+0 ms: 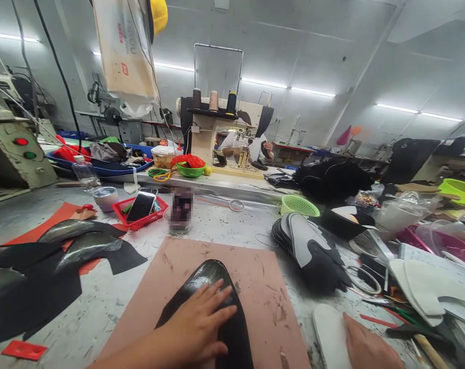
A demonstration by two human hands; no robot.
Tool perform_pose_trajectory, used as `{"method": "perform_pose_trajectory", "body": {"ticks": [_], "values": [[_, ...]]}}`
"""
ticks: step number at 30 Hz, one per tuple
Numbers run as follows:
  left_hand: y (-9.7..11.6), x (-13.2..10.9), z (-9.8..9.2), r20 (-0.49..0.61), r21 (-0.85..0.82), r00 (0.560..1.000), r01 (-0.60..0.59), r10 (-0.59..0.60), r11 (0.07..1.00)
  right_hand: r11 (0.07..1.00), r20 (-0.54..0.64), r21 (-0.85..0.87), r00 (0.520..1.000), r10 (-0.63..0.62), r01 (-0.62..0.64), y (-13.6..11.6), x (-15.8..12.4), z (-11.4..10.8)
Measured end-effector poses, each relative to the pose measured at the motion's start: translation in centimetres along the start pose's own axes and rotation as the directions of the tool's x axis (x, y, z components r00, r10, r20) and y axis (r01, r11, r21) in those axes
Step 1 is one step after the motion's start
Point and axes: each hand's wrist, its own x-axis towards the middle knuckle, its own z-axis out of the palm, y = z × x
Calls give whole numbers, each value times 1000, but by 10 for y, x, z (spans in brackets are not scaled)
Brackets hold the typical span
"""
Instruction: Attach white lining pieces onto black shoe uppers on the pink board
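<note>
A glossy black piece with a rounded tip [207,271] lies on a pinkish board [263,287] in front of me. My left hand [202,325] rests flat on this black piece, its fingers spread. At the lower right, my right hand [371,346] is against the edge of a white rounded piece [330,333]; its fingertips are hidden, so what it grips is unclear. To the right of the board sits a stack of black and grey pieces [307,251]. More black pieces [98,246] lie on the left over orange material.
Behind the board stand a red basket [144,220] with a phone, a metal cup [105,199] and a green basket [299,205]. White pieces [420,287] and tools crowd the right. Beyond, a person's hand [269,149] shows behind a sewing machine [205,136].
</note>
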Motion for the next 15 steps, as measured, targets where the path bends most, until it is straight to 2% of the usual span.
{"method": "perform_pose_trajectory", "body": {"ticks": [2, 4, 6, 8, 9, 11, 15], "values": [[9, 4, 18, 12, 7, 986, -169, 169, 986, 999, -10, 31, 1000, 29, -28, 1, 1, 7], [15, 5, 44, -75, 71, 961, -263, 268, 962, 999, -15, 49, 1000, 15, -14, 3, 2, 15], [21, 4, 71, -192, 187, 928, -284, 319, 940, 998, -9, 63, 1000, -20, 20, 5, 3, 22], [26, 4, 87, -284, 299, 898, -251, 337, 921, 996, -27, 76, 999, -39, 41, 6, 4, 25], [29, 5, 88, -308, 336, 889, -231, 338, 913, 996, -52, 79, 998, -46, 50, 6, 4, 26], [37, 10, 78, -320, 366, 887, -209, 334, 907, 995, -128, 69, 990, -58, 67, 4, 5, 23], [56, 31, 38, -212, 290, 922, -258, 325, 922, 997, -231, 42, 972, -50, 61, -2, 7, 8]]}}
